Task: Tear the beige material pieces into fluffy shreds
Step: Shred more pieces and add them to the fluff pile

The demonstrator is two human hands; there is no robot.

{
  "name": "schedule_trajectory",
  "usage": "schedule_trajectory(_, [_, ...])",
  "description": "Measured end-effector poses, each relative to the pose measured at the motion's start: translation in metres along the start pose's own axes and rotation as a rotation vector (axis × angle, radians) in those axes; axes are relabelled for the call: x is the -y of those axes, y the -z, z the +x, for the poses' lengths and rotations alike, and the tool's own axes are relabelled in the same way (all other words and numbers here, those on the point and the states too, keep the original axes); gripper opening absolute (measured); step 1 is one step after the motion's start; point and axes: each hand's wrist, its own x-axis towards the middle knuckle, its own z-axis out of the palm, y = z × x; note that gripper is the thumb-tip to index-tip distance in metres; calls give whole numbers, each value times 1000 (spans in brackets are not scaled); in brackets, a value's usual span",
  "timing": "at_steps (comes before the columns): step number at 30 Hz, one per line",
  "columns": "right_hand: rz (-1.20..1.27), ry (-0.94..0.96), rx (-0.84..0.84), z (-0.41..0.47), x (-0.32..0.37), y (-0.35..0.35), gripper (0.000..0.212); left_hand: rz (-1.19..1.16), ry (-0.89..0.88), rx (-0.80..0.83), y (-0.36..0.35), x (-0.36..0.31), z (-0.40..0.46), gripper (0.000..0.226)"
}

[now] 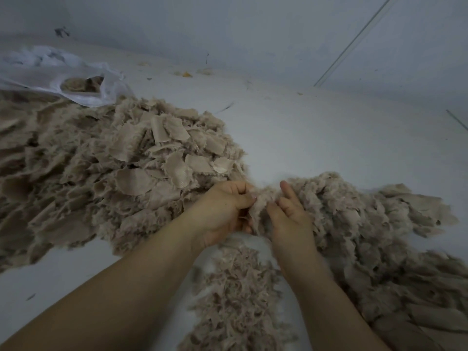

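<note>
Two bare hands meet over a pale grey-white floor (316, 138). The left hand (225, 211) has its fingers curled and its thumb pressed across, pinching a small beige tuft (260, 206). The right hand (288, 214) pinches the same tuft from the other side, though its forefinger stands out nearly straight. The tuft is woolly and frayed, with loose fibres showing between the two thumbs.

I count three heaps of the beige stuff. The big heap (114, 168) lies to the left and beyond the hands; on top of it sit many flat, rounded pieces with a ribbed woven face and fringed edges, too many to count, and towards its margins it turns fluffier. The right heap (367, 224) touches the right hand and trails away to the lower right; it is mostly soft shreds, with some flat pieces near its far and lower edges. The third, a narrow heap of shreds (238, 295), lies between the two forearms, fine and feathery.

At the upper left one thin white plastic bag (63, 72) lies crumpled, its mouth open towards the big heap, with more beige material visible inside. A few yellowish scraps (186, 74) are scattered on the floor well beyond the heaps. A plain pale wall (253, 29) rises behind.
</note>
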Motion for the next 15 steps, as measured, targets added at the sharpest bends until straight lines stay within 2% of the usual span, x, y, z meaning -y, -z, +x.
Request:
schedule_trajectory(7, [-62, 50, -91, -4, 2, 0, 38, -69, 6, -60, 2, 5, 4, 20])
schedule_trajectory(10, [-48, 68, -138, -5, 1, 1, 39, -51, -6, -33, 6, 5, 2, 24])
schedule_trajectory(15, [67, 25, -218, -3, -3, 4, 35, -241, -47, -80, 17, 1, 3, 21])
